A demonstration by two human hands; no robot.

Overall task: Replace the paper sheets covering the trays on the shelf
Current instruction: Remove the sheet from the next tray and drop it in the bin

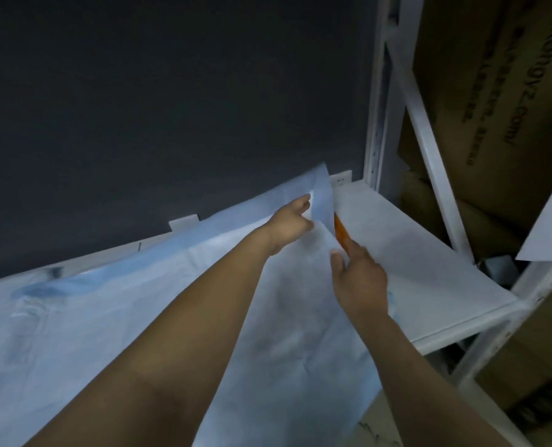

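A large pale blue paper sheet (113,304) lies over the shelf, spreading from the left to the middle. My left hand (292,225) pinches its far right corner, which stands lifted and folded up against the dark wall. My right hand (360,279) rests at the sheet's right edge, fingers pointing away, next to an orange strip (340,232) that shows under the lifted edge. To the right of that strip a white sheet (407,250) covers the shelf surface. The trays themselves are hidden under the paper.
A white metal shelf post (379,101) and a diagonal brace (429,150) rise at the right. Brown cardboard boxes (500,91) fill the neighbouring bay. A dark wall (171,91) with a white socket (340,179) is behind the shelf.
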